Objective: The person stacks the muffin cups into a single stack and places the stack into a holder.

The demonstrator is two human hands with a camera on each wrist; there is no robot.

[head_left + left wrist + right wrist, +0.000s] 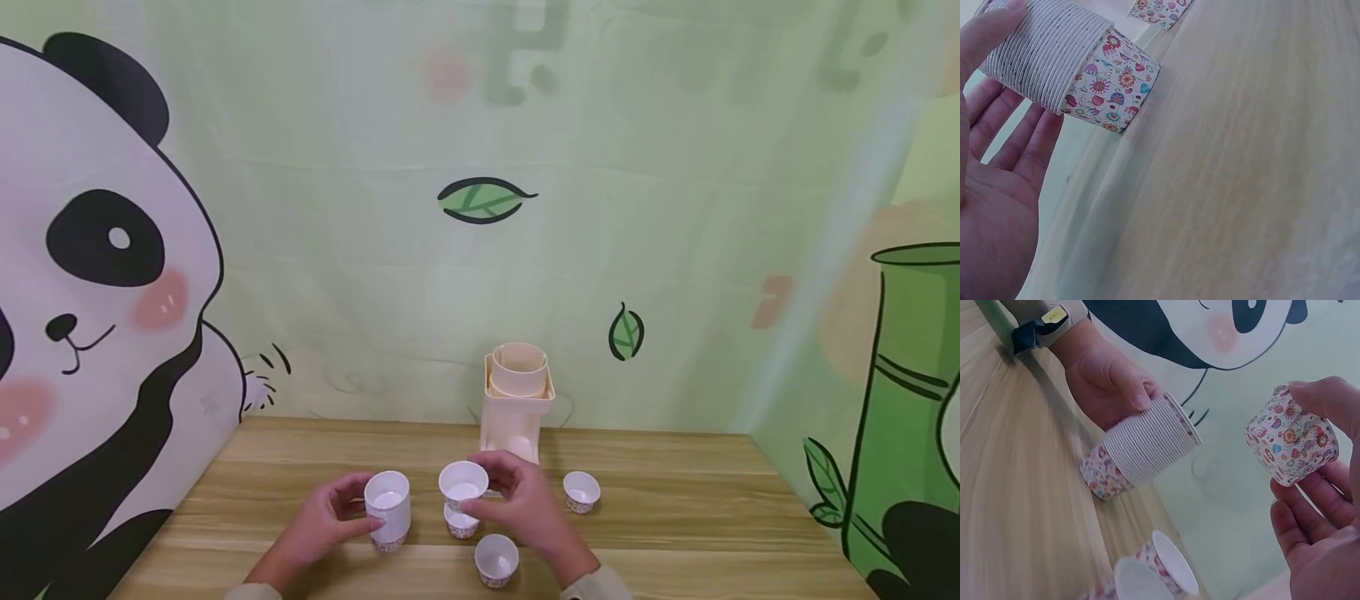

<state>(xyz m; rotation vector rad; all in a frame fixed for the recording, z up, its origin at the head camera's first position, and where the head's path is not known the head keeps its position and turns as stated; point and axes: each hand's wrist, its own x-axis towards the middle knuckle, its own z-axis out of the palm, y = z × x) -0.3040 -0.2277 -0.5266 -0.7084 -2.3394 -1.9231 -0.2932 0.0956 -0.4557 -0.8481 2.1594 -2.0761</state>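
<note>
My left hand [326, 515] holds a tall stack of paper cups [388, 510] upright, thumb on one side and fingers on the other. White rims ring the stack, and the lowest cup's flowery print [1113, 84] shows beneath them, its base at the table. My right hand [528, 504] pinches a single flower-printed paper cup [1291, 437] near its rim, mouth up. From the head view, that cup overlaps a second small cup [461, 525] standing on the table; the right wrist view shows it lifted clear. Another cup [496, 562] stands in front of the right hand.
One more paper cup [581, 493] stands to the right on the wood-grain table [675, 533]. Behind the hands is a pale pink holder [517, 404] with a round open tube on top. A cloth backdrop [337, 250] with panda and bamboo pictures closes off the back.
</note>
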